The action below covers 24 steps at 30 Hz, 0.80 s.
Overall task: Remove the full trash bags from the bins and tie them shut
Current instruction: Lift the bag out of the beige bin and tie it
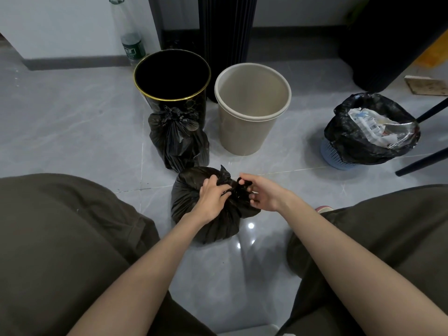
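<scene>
A green-labelled plastic bottle (132,48) stood at eleven o'clock. A scuffed wooden board (426,85) lay flat at two o'clock.

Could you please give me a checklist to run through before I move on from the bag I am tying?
1. Left hand has a grip on the front bag at its neck: ok.
2. Right hand pinches the loose end: ok.
3. Knot pulled tight: cannot tell, hands cover it.
4. Tied bag closed, in front of the black bin: ok.
5. Beige bin emptied: ok.
6. Last bag out of the blue bin and tied: not ok, still in, open.
</scene>
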{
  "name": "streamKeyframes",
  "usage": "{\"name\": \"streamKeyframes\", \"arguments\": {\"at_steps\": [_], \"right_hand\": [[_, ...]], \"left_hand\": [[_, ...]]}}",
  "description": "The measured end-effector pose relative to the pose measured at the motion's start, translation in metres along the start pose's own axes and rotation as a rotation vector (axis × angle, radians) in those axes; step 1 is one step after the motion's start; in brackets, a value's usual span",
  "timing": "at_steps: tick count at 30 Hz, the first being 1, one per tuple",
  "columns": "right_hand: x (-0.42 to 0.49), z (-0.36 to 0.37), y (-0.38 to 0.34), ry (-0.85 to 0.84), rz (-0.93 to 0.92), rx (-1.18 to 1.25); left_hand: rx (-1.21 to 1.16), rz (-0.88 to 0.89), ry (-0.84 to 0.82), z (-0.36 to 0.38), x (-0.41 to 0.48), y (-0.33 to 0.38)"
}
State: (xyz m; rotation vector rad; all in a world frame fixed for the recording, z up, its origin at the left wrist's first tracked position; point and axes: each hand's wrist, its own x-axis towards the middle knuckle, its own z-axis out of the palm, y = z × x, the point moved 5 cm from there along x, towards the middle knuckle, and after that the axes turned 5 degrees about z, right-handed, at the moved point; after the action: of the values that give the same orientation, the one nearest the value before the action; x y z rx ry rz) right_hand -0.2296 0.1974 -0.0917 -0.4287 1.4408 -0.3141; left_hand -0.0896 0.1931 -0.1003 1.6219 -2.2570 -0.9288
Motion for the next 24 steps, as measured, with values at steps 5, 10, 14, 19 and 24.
{"name": "streamKeyframes", "arguments": {"at_steps": [5,10,14,19,24], "right_hand": [[-0.004,-0.001,-0.006,0.009,-0.066,0.111],[-0.005,-0.006,-0.02,0.485,-0.53,-0.759],[-0.01,0.002,-0.024,0.534,-0.576,-1.087],[-0.01,0.002,-0.027,0.206,-0.492,-0.38],[0.004,-0.009,-0.016,0.078,-0.344,-0.032]], "left_hand": [[0.024,-0.008,-0.037,0.004,-0.001,-0.002],[0.025,-0.074,-0.093,0.004,-0.002,-0.001],[-0.091,-0.178,-0.168,0.006,-0.002,-0.001],[-0.105,-0.143,-0.148,0.006,-0.004,-0.002],[-0.137,-0.165,-0.115,0.007,-0.005,-0.006]]}}
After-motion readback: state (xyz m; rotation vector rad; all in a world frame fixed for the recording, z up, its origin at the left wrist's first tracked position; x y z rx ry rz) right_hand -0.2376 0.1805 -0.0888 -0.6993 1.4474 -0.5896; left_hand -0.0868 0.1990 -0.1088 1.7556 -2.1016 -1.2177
